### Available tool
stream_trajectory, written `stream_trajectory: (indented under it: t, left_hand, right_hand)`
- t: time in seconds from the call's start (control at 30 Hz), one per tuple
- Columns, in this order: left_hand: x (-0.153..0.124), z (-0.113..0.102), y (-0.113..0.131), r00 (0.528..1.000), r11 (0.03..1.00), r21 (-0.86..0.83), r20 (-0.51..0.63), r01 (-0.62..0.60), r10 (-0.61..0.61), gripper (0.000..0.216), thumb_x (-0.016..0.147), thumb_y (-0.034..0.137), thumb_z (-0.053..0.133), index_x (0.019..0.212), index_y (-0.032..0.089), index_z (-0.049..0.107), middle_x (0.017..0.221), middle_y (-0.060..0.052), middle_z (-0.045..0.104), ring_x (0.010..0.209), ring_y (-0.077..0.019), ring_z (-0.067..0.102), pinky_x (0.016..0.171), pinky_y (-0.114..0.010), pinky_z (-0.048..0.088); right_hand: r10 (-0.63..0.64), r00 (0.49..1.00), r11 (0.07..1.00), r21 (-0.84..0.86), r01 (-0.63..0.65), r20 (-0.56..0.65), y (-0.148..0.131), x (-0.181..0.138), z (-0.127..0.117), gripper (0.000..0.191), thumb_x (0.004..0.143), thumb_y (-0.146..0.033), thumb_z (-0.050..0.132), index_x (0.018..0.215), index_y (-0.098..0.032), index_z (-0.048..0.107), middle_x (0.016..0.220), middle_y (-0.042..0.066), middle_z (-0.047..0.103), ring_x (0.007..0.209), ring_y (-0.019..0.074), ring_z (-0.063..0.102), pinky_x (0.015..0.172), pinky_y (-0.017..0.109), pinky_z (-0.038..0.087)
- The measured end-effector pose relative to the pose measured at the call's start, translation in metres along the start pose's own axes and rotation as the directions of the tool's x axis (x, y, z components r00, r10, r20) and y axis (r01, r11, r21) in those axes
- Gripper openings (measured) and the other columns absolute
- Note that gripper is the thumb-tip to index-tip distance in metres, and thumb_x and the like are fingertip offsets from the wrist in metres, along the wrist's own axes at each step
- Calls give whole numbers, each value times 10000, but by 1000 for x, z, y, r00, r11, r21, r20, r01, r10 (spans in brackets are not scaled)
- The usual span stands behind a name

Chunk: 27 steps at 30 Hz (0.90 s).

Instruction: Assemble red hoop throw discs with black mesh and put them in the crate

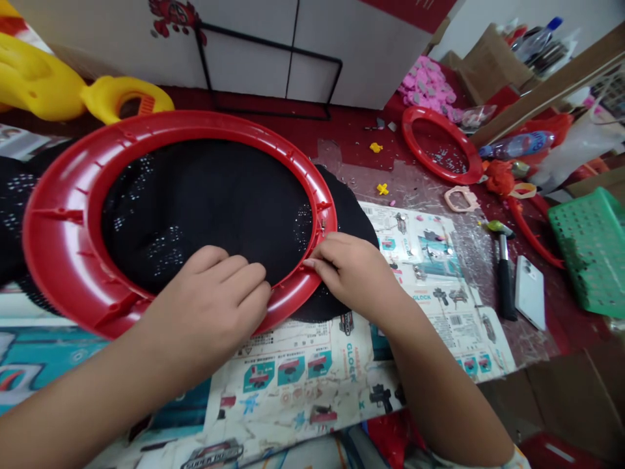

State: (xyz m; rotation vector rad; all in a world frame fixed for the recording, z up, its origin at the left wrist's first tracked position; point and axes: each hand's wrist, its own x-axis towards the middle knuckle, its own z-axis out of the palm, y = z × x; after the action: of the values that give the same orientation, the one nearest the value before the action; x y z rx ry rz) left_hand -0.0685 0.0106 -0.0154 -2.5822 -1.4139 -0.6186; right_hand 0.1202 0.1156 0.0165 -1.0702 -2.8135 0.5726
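Note:
A large red plastic ring lies with its ribbed side up. Black fabric with patches of white specks shows through its opening and spreads out under it. My left hand is closed over the near rim, its fingers curled towards the opening. On the right side of the ring, my right hand pinches with thumb and forefinger at the inner rim. Whatever sits between those fingertips is hidden or too small to name. A small metallic piece is on the rim just beyond them.
Printed cardboard covers the near table. To the right are a hammer, a white phone, a green basket and a smaller red ring. A yellow plastic toy part and a black wire frame stand behind.

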Motion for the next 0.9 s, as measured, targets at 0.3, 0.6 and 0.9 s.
stream_trajectory:
  t: [0.3,0.6,0.9]
  left_hand:
    - [-8,-15,19,950,947,80,3,312,-314,273,938,251,403,987,142,649,899,-102,664,820,-303,544,703,-464,347]
    - [5,2,23,947,937,135,-47,322,-319,255,817,124,533,587,219,478,573,-9,461,574,-233,461,578,-371,303]
    - [3,2,19,957,946,144,-40,290,-287,245,785,98,550,593,221,461,580,-6,456,588,-232,465,576,-365,303]
  right_hand:
    - [19,999,995,94,-24,50,-21,-1,6,231,884,-183,575,663,-133,617,664,15,605,625,105,516,596,233,358]
    - [6,1000,980,200,-3,-17,-13,-3,2,174,857,-186,635,689,-144,657,691,14,628,652,112,549,622,240,396]
    - [-105,988,987,107,117,-117,-4,-4,-3,142,903,-144,539,823,-127,655,820,58,655,778,149,581,727,275,440]
